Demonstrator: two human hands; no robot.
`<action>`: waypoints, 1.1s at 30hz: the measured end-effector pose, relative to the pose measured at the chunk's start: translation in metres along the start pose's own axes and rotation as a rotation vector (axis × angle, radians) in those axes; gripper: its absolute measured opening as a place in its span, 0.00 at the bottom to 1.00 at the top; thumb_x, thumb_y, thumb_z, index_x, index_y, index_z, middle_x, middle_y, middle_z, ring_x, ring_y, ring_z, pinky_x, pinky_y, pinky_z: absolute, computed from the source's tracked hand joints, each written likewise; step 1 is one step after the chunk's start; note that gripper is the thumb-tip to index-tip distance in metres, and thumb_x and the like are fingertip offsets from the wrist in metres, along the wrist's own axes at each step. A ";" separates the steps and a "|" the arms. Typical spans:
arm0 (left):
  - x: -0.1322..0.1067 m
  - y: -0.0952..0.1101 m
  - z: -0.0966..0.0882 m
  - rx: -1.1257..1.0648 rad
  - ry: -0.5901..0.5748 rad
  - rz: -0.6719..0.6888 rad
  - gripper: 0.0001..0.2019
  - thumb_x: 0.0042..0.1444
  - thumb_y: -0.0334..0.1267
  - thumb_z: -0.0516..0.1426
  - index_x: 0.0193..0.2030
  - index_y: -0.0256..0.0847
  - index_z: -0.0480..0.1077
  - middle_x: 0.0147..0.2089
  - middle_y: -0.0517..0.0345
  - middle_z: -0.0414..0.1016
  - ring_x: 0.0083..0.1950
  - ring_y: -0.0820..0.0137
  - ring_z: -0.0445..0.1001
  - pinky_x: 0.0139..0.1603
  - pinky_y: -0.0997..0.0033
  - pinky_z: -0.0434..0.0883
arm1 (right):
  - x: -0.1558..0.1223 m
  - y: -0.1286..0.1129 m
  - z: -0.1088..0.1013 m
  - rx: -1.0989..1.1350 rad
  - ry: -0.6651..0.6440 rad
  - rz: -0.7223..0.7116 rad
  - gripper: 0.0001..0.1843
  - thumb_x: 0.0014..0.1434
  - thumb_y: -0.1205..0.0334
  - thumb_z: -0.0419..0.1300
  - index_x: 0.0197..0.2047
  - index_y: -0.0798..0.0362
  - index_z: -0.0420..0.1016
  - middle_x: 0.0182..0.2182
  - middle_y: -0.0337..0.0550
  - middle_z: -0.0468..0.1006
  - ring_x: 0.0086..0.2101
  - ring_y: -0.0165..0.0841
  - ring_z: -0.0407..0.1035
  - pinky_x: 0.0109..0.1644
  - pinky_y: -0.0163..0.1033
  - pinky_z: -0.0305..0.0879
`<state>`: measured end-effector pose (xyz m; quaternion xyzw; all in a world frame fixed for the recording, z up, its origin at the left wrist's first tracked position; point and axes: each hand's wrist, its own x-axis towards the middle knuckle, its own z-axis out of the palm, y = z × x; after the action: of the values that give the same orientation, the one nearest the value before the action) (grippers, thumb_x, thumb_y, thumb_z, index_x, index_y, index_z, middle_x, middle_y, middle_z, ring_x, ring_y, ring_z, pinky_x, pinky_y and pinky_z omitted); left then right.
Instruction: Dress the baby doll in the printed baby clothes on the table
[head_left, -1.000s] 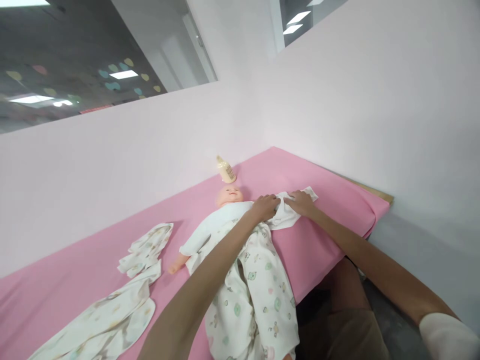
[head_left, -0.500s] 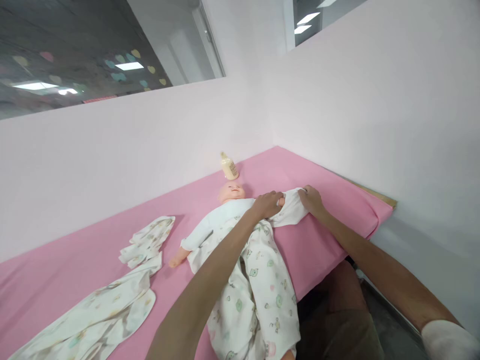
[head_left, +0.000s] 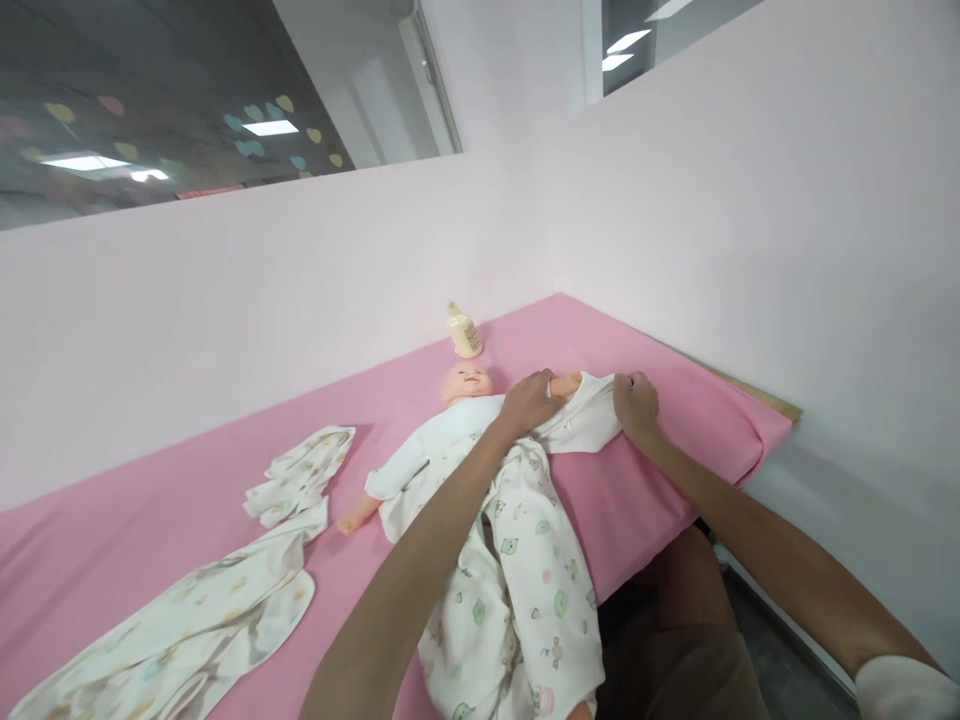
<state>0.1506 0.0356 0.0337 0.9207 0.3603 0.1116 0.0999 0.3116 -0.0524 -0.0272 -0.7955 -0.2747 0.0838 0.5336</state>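
A baby doll point(head_left: 463, 384) lies on its back on the pink mattress point(head_left: 652, 500), dressed in a white top and patterned pants point(head_left: 525, 580). My left hand point(head_left: 529, 402) is closed around the doll's bare arm point(head_left: 564, 383) near the shoulder. My right hand point(head_left: 636, 404) is closed on the end of the white sleeve point(head_left: 585, 428), which is bunched below the doll's arm. The doll's other arm point(head_left: 358, 514) sticks out of its sleeve on the left.
A cream bottle point(head_left: 465, 332) stands by the wall behind the doll's head. Patterned baby clothes point(head_left: 217, 590) lie spread on the mattress at left. Pale walls meet in the corner behind. The mattress edge runs along the right, above my knee point(head_left: 675, 640).
The white sleeve has been pulled back and the doll's bare arm now shows between my hands. My right hand moved outward to the right along the sleeve.
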 end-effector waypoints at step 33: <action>0.005 -0.010 0.015 0.061 -0.087 0.020 0.19 0.55 0.49 0.55 0.49 0.42 0.66 0.50 0.48 0.74 0.50 0.58 0.72 0.50 0.61 0.67 | -0.009 0.007 0.007 -0.026 0.001 -0.312 0.26 0.49 0.55 0.53 0.51 0.55 0.62 0.40 0.48 0.70 0.41 0.41 0.64 0.50 0.47 0.58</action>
<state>0.1519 0.0441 0.0174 0.9310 0.3494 0.0612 0.0862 0.3042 -0.0535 -0.0380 -0.7499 -0.3957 -0.0041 0.5301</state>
